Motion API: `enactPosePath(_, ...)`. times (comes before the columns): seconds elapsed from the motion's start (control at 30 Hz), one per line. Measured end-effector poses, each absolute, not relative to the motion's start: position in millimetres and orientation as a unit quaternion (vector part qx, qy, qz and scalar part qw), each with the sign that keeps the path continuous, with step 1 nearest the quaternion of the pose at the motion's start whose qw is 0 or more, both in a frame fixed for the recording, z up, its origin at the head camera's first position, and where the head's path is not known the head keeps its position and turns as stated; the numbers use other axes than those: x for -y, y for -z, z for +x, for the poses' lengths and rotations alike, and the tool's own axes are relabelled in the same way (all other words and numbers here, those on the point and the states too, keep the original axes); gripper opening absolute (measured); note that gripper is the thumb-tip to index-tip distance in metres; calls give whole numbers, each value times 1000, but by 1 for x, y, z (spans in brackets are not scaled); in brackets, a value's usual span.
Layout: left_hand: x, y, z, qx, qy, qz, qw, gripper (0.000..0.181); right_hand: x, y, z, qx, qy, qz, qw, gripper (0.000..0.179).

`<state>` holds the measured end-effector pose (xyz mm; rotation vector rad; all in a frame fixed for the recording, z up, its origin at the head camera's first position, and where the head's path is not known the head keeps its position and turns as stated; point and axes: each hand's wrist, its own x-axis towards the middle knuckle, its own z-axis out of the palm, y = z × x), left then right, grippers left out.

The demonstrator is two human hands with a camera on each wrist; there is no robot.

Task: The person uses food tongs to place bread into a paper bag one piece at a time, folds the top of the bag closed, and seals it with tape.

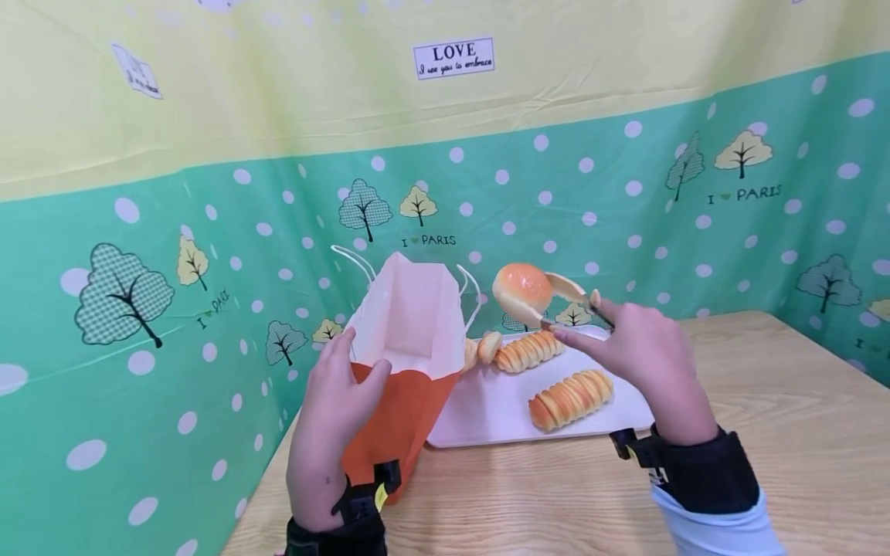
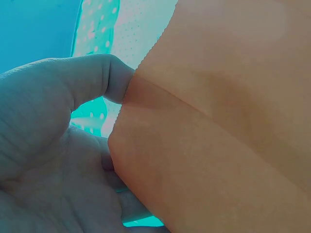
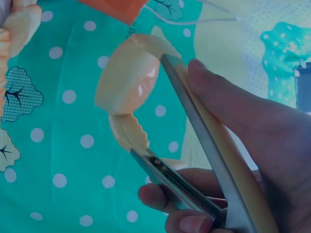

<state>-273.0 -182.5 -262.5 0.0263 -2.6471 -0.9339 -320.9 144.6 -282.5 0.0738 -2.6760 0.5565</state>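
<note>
My right hand (image 1: 643, 347) grips a pair of tongs (image 3: 194, 116) with metal arms and cream-coloured tips. A round, glossy bun (image 1: 523, 287) is clamped between those tips, raised above the tray's far side. In the right wrist view, the bun (image 3: 129, 75) shows its pale side and part of its shiny top. My left hand (image 1: 337, 409) holds the rim of an orange paper bag (image 1: 396, 413), thumb over the front edge and fingers along the left side. The bag's mouth gapes, showing a white inside. Its orange wall (image 2: 218, 126) fills much of the left wrist view.
On the wooden table (image 1: 528, 502), a white tray (image 1: 487, 432) lies right of the bag. It carries two ridged bread rolls (image 1: 572, 399) and smaller bread pieces (image 1: 490, 347), partly hidden by the bag. A dotted green and yellow curtain (image 1: 556, 177) hangs behind.
</note>
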Motion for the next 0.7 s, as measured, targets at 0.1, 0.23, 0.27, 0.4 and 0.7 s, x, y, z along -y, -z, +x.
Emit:
enactPosePath(0.1,182,262,-272,930,326,12,168,71,-146,278,-315,946,-211,9,247,106)
enactPosePath(0.23,181,262,-271,931,324,10,170,71,-140,272,-308,920,-229,-5,319,98)
enactPosePath(0.27,181,262,-271,931,323,9,170,71,-137,271,-306,911,-238,-2,337,96)
enactPosePath(0.4,181,261,-270,931,324,6,170,71,-120,266,-299,873,-275,38,400,86)
enactPosePath(0.7,183,261,-268,931,324,-6,170,69,-84,270,-285,857,-253,139,427,81)
